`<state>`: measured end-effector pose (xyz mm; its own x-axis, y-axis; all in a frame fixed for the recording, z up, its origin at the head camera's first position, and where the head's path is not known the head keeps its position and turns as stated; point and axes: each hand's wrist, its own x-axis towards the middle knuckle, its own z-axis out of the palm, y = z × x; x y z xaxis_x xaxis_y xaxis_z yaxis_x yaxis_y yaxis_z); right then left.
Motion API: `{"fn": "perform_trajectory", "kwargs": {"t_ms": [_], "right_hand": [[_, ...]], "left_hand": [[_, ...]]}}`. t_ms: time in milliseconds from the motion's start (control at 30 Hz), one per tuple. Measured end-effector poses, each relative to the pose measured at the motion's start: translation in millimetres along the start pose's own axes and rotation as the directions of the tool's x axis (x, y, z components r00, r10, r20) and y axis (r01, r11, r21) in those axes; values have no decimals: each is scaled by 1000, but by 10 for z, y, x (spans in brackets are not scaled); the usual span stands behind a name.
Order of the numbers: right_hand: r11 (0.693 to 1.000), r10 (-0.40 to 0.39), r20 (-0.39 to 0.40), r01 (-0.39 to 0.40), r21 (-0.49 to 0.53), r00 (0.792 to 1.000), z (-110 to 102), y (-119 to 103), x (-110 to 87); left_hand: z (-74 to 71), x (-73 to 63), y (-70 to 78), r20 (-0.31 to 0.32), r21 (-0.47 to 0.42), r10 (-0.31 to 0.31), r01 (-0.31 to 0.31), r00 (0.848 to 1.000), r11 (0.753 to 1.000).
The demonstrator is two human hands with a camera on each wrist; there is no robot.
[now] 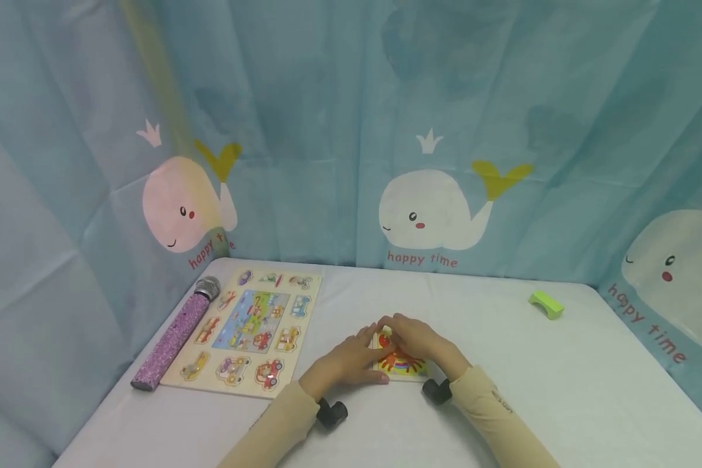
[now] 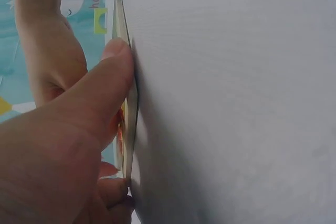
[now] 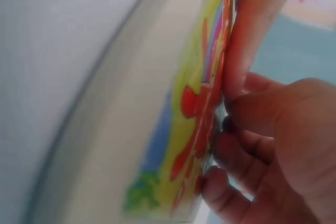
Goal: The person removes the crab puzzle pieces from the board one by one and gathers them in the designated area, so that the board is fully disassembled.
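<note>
A small wooden crab puzzle [image 1: 406, 365], with a red crab and a rainbow on its picture, lies between the two hands. My left hand [image 1: 351, 361] grips it from the left side. Its thumb [image 2: 116, 59] lies along the near edge in the left wrist view, and its other fingers bend round the side. The right hand [image 1: 412, 338] arches over the puzzle's upper part. In the right wrist view, its bent fingers [image 3: 233, 156] and thumb pinch close at the red picture surface, beside a left-hand finger. The palms hide part of the picture.
On the left lies a large wooden vehicle puzzle [image 1: 312, 286], with a glittery pink microphone [image 1: 172, 341] along its left edge. A green arch block [image 1: 546, 305] sits at the back right of the white table [image 1: 591, 390]. A whale-print curtain [image 1: 316, 130] surrounds the table.
</note>
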<state>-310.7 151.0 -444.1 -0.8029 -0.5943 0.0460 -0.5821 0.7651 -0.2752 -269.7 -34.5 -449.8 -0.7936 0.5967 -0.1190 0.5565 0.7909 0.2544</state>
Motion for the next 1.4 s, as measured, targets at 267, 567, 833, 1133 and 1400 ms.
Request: {"fn": "perform_trajectory", "kwargs": {"t_ms": [267, 567, 833, 1133, 1400], "right_hand": [[990, 3, -26, 1, 143, 1000, -5, 73, -12], [901, 110, -67, -71, 427, 992, -16, 191, 9], [826, 177, -6, -145, 545, 984, -46, 281, 19], [702, 500, -12, -397, 590, 866, -273, 745, -201], [663, 597, 18, -505, 553, 802, -378, 1110, -422]], "left_hand": [[-36, -8, 20, 1, 6, 5, -5, 1000, 1000], [-36, -25, 32, 12, 0, -7, 7, 1000, 1000], [-26, -23, 20, 15, -24, -14, 14, 1000, 1000], [0, -24, -2, 17, -74, -13, 15, 1000, 997], [42, 12, -43, -3, -81, 19, -19, 1000, 996]]}}
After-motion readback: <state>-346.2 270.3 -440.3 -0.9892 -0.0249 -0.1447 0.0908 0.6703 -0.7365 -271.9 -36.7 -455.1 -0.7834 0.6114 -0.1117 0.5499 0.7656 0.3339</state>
